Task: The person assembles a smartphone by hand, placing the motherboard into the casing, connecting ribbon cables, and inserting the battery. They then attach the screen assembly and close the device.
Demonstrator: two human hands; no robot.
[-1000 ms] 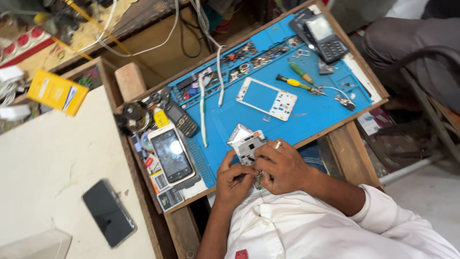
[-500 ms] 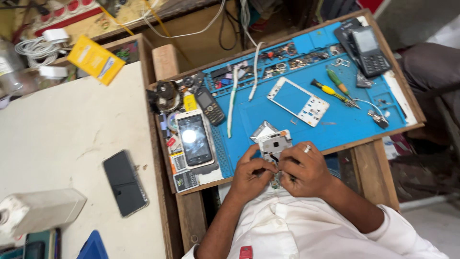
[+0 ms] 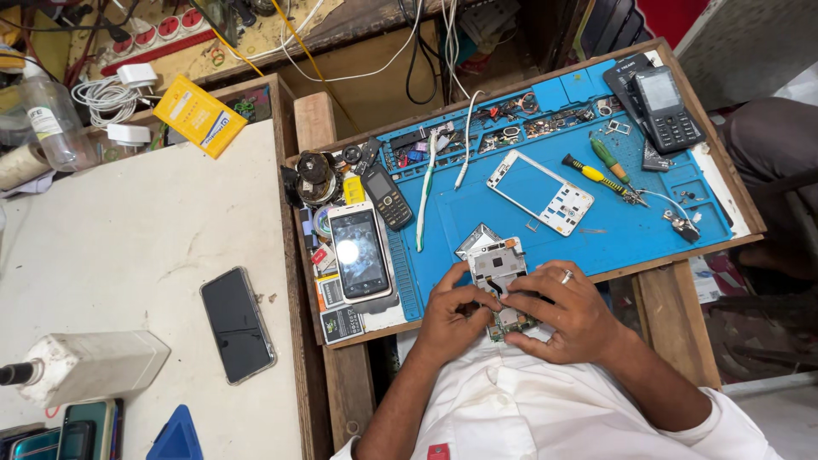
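Fingers of the left hand [image 3: 453,317] and right hand [image 3: 558,313] curled narrowly around a dismantled phone [image 3: 498,274], held between them at twelve o'clock.

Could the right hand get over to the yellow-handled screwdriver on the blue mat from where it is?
Probably yes. The right hand is on the opened phone, and the screwdriver lies beyond it with only bare blue mat between.

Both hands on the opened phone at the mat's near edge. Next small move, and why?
Probably steady the opened phone with the left hand while the right hand works the exposed board at its lower end. Both hands already pinch it, it hangs over the blue mat's near edge, and the screwdrivers lie untouched, so no tool change looks due yet.
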